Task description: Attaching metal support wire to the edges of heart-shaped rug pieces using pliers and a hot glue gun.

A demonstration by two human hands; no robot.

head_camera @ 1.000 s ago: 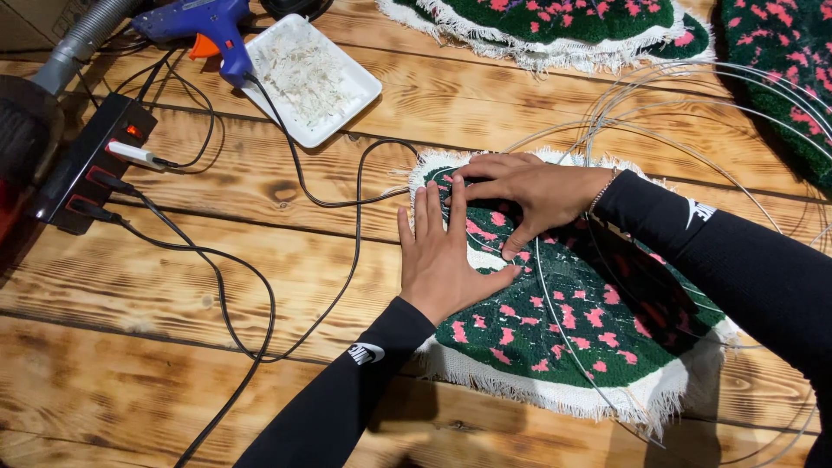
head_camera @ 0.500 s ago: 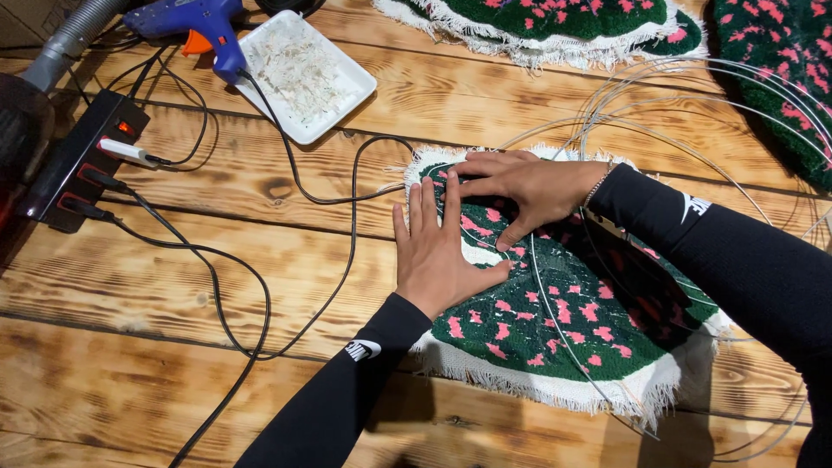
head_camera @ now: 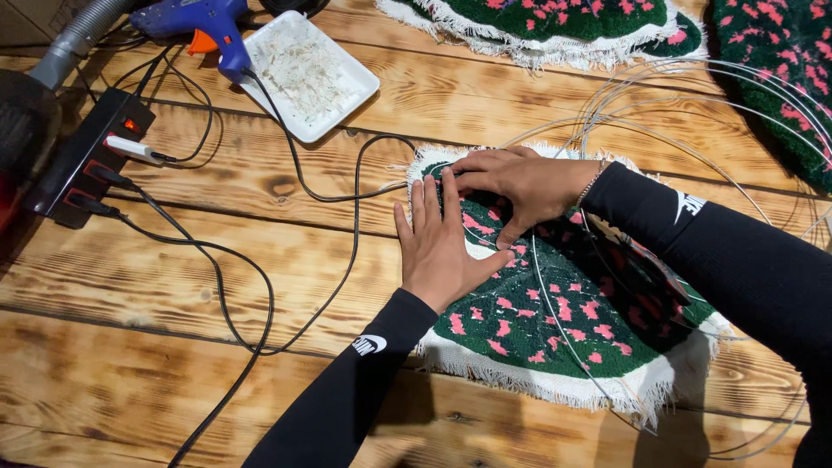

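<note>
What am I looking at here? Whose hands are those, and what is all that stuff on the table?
This picture comes from a camera worn on a person's head, so you look down just as they do. The two hands are theirs, in long black sleeves. The left hand lies flat on a round green mat with pink spots that has a white fringe. The right hand presses its upper edge. Neither hand grips anything. A thin wire hoop lies over the mat. On the wooden table you can also see a blue glue gun, a white tray, a black power strip with cables, and more green mats at the top.
</note>
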